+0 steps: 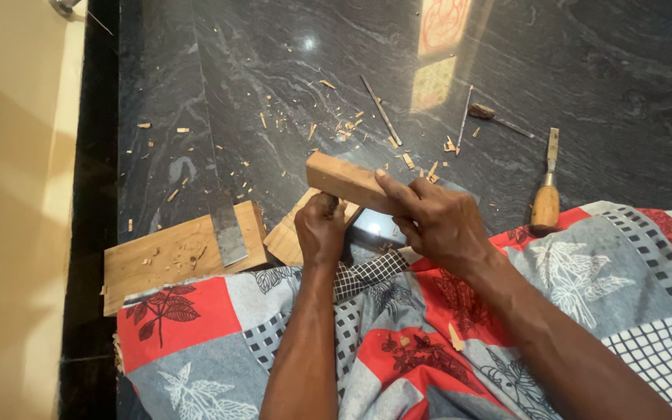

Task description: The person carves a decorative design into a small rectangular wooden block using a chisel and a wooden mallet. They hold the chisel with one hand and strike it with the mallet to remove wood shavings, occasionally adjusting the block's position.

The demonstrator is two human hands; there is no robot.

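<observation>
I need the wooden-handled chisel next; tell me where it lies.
In the head view, the chisel lies on the dark stone floor at right, beyond the right hand, its handle touching the patterned cloth's edge.

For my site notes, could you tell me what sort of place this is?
Probably a home floor used for woodcarving: polished dark stone floor strewn with wood chips, a wooden-handled chisel, and a patterned cloth.

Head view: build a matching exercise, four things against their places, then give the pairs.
Things:
1. wooden block
2. chisel
3. flat board
4. wood chips

Places:
A. scattered on the dark floor beyond the hands
B. on the floor at the left, by the patterned cloth
C. under the right hand, above the left hand
D. on the floor at the right, wooden handle nearest

Pairs: 1-C, 2-D, 3-B, 4-A
</observation>
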